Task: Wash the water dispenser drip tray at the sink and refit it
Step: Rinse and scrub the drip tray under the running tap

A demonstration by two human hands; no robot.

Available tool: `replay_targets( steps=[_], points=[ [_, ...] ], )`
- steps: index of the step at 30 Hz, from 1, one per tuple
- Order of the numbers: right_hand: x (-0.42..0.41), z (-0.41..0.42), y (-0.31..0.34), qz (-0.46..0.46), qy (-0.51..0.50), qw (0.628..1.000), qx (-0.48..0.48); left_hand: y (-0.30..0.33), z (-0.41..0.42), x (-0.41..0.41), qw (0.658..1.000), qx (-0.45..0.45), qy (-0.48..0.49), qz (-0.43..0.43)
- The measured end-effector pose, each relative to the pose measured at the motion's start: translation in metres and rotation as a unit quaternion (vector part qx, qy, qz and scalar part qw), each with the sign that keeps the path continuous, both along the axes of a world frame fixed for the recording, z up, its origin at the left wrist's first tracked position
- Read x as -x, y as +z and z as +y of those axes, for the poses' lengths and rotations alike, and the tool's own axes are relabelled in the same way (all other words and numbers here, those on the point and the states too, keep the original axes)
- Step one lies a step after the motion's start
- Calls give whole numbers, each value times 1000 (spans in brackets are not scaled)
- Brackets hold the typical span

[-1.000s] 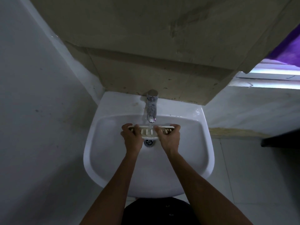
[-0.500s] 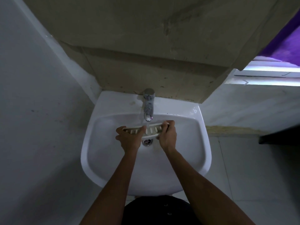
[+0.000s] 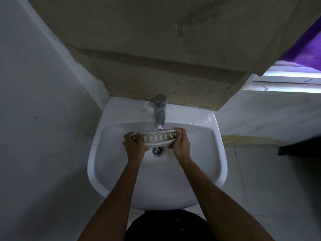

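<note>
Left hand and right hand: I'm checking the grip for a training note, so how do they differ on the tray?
The left hand holds the tray's lower end, nearer the person; the right hand holds the higher end, nearer the tap. The left hand's fingers wrap over the tray's slotted top; the right hand's fingers curl round the end. Both grip the tray under running water, above the sink.

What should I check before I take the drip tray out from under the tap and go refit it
1. Left hand grips the drip tray at its left end: ok.
2. Right hand grips its right end: ok.
3. Tray is over the sink basin: ok.
4. Tap turned off: not ok, water is running.
5. Slots rinsed clean: cannot tell.
6. Drain unblocked: ok.
</note>
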State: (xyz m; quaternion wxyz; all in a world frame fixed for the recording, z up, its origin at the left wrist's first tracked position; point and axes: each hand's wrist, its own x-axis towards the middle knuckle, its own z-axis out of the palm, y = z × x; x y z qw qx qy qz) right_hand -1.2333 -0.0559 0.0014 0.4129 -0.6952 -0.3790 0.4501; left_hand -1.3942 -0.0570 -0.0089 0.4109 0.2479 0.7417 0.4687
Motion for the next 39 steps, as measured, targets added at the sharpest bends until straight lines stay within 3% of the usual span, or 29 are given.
replay_targets(
  steps=[3,5,16,23,30,39],
  points=[
    [-8,3,0,31,-9,999,1,2,-1,8,996,-19,-28,-84],
    [-13,4,-1,34,-10,999,2,4,-2,12,994,-31,-57,-93],
    [-25,13,7,21,89,996,20,-3,-20,30,957,-44,-261,115],
    [-20,15,12,29,101,994,19,8,-20,24,955,-50,-187,225],
    [-28,19,8,6,95,995,21,-8,-17,47,941,-84,-284,161],
    [-26,-3,3,8,140,990,5,-9,-5,38,979,-50,-182,83]
  ],
)
